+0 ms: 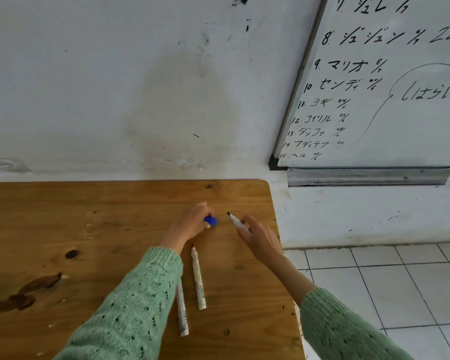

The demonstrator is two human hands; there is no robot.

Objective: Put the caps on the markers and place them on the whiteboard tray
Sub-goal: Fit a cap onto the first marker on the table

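The left hand [192, 219] rests on the counter [63, 216] with its grip closed on a blue cap [211, 221]; only the cap's rounded end shows past the fingers, so which way its open mouth faces cannot be told. Just right of it, with a small gap of bare wood between, the right hand [260, 240] has its grip closed on a white marker [235, 221], pinched low on the barrel with the dark tip bare and pointing up and left, toward the cap. That is the relation the coming move turns on: the marker's long axis runs diagonally from the right hand toward the left hand, and the tip sits near the cap, a little above it in the frame, not yet touching. Both hands are about equally near the meeting point, so either could close the gap, I judge.

Below the hands two more markers lie on the counter, uncapped, tips pointing away from the person: one [198, 278] in full view, the other [182, 310] partly hidden under the left sleeve [130, 307]. No other caps are visible. Far right, well apart from the hands, the whiteboard tray [366, 177] hangs below the whiteboard [400, 100], beyond the counter's edge
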